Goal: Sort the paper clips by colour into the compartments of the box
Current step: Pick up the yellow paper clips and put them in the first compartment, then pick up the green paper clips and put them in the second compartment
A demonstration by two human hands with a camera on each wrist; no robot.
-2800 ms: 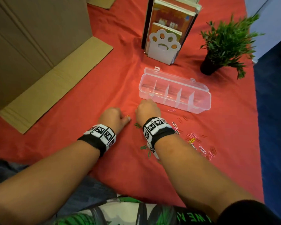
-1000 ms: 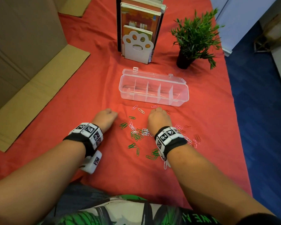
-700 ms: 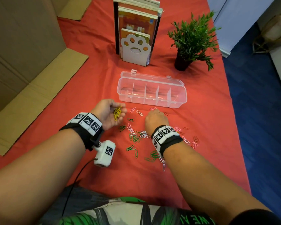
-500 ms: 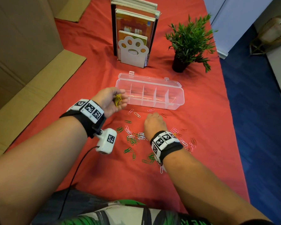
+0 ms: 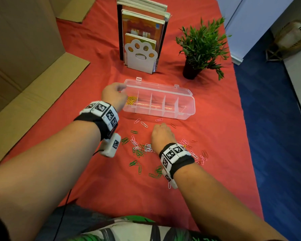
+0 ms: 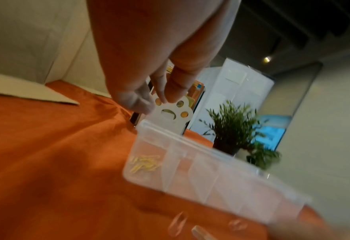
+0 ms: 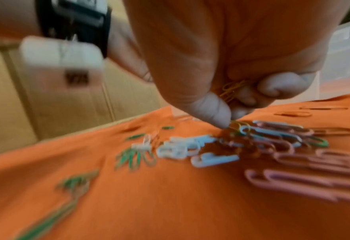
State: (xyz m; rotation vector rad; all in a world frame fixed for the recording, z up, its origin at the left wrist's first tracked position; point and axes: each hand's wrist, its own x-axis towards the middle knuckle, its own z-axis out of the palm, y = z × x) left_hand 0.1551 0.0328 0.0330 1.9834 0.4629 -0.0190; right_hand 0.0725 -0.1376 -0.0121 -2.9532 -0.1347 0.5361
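Note:
The clear compartment box (image 5: 163, 115) lies open on the red cloth. A bunch of yellow clips (image 5: 131, 100) lies in its leftmost compartment, also visible in the left wrist view as yellow clips (image 6: 144, 164). My left hand (image 5: 119, 89) hovers over that end with loose fingers (image 6: 171, 91) holding nothing. My right hand (image 5: 161, 126) rests on the cloth amid the loose pile. In the right wrist view its curled fingers hold a few yellow clips (image 7: 231, 87), and the thumb (image 7: 215, 112) pinches at another. Green clips (image 5: 137, 153), white clips (image 5: 148, 147) and pink clips (image 5: 199, 156) lie scattered.
A paw-shaped bookend with books (image 5: 141, 56) and a potted plant (image 5: 200, 47) stand behind the box. A big cardboard box (image 5: 24, 49) fills the left side. The cloth's right edge (image 5: 243, 129) drops to blue floor.
My left hand rose from the cloth with a bunch of yellow clips, carried it to the box and let it go into the leftmost compartment. My right hand stayed at the pile.

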